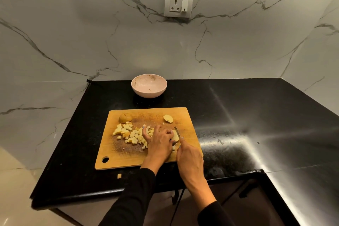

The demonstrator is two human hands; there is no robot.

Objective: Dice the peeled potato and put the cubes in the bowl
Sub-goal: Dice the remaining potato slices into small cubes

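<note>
Left hand (pixel 159 140) is pinning the potato piece (pixel 175 136) under curled fingers; right hand (pixel 189 159) is gripping the knife (pixel 177 131) against it, on the wooden cutting board (pixel 117 154) atop the black countertop (pixel 256 108).

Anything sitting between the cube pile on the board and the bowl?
Partly. A potato half lies at the cutting board's far left edge, between the diced cubes and the bowl. Beyond the board, only bare black counter reaches the bowl.

Bowl (pixel 149 85): pale pink, brown specks inside. Board (pixel 146 154): orange-tan wood, darker worn patch mid-surface. Cubes (pixel 128 134): pale yellow. Potato end (pixel 125 118): tan-brown. Slice (pixel 168 118): cream, tan edge. Counter (pixel 238 115): glossy black, faintly speckled. Wall (pixel 73 33): white marble, grey veining. Socket (pixel 178 3): white. Sleeves (pixel 134 198): black.
</note>
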